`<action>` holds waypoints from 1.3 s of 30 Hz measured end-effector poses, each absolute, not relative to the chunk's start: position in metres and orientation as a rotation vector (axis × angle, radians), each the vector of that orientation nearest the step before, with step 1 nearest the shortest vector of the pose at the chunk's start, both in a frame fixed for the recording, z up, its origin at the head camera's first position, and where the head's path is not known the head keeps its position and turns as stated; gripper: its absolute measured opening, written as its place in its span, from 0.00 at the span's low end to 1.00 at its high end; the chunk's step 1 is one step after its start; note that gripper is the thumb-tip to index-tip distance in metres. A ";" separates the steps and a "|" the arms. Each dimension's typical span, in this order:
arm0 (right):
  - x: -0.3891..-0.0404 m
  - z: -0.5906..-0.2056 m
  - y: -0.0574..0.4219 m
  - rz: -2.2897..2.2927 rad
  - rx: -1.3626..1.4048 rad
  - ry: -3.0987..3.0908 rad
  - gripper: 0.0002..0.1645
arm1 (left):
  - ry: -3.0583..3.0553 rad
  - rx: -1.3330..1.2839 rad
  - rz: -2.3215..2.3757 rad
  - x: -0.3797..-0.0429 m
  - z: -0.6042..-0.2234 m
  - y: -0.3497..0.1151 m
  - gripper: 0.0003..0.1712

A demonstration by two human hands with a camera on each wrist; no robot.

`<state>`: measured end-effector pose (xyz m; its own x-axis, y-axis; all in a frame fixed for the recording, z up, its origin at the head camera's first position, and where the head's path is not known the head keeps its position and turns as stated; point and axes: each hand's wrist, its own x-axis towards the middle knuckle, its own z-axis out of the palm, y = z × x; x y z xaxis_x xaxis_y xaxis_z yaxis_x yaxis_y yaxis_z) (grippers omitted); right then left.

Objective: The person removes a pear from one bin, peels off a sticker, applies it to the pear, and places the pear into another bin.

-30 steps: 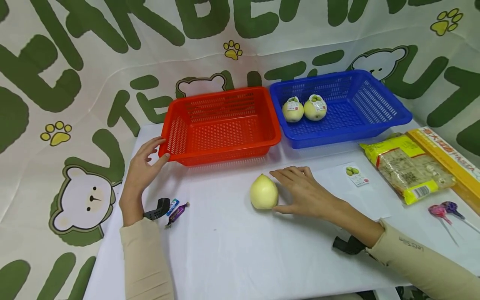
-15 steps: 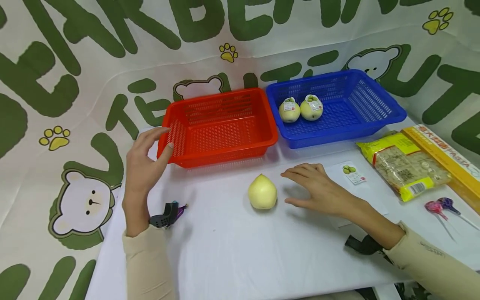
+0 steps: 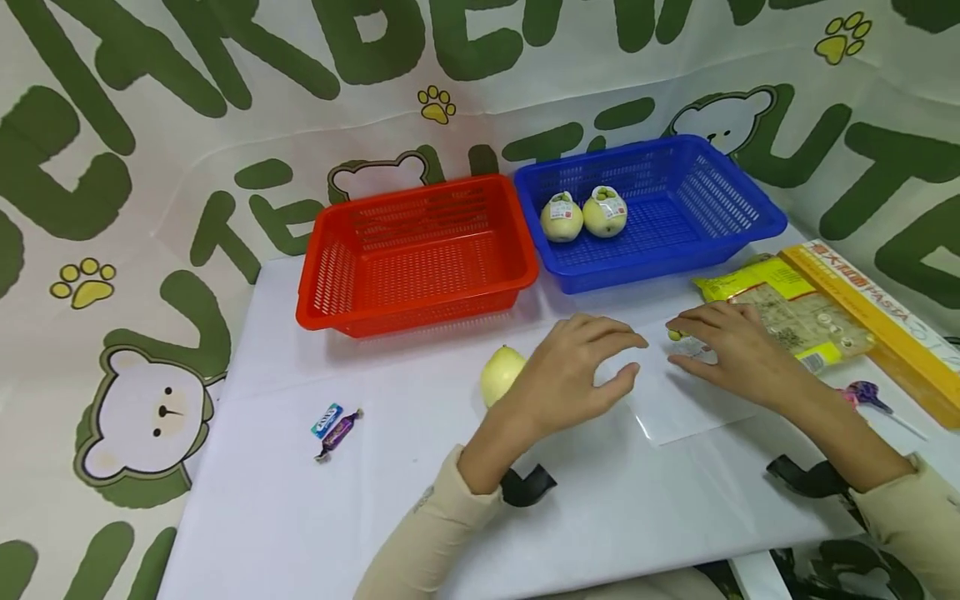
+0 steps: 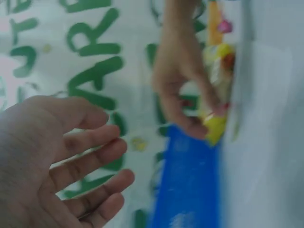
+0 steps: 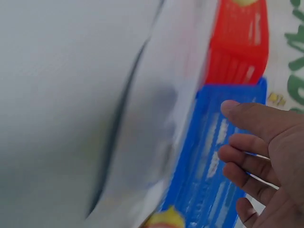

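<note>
My left hand hovers over the table just right of a pale yellow pear, partly hiding it. Its fingers are loosely bent and hold nothing, as the left wrist view also shows. Facing it, my right hand is above a flat, clear plastic bag with a small printed label. Nothing is between the right fingers either; the right wrist view shows them relaxed and apart. Whether the right fingertips touch the bag I cannot tell.
At the back stand a red basket and a blue basket with two labelled pears in it. To the right lie a yellow food packet, a long pasta box and lollipops. Two wrapped candies lie on the left.
My left hand has left the red basket's edge and swung right, past the pear. My right hand has moved right, away from the pear, to above the clear bag.
</note>
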<state>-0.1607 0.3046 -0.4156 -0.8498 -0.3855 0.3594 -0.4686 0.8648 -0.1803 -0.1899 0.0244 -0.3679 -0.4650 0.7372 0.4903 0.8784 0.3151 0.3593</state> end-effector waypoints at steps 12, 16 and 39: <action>-0.161 -0.429 0.340 0.333 0.609 -2.848 0.20 | -2.693 -1.438 -0.344 -0.193 -0.436 0.105 0.19; -0.164 -0.433 0.343 0.286 0.650 -2.785 0.11 | -2.726 -1.436 -0.172 -0.190 -0.451 0.111 0.19; -0.153 -0.372 0.250 0.424 0.845 -2.013 0.21 | -2.358 -0.542 -2.414 -0.191 -0.392 0.063 0.13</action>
<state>-0.1529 0.2501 -0.3720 -0.3758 -0.4016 0.8351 -0.7044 0.7093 0.0241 -0.1910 0.0626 -0.3920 -0.9128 0.4072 0.0317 0.0222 -0.0280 0.9994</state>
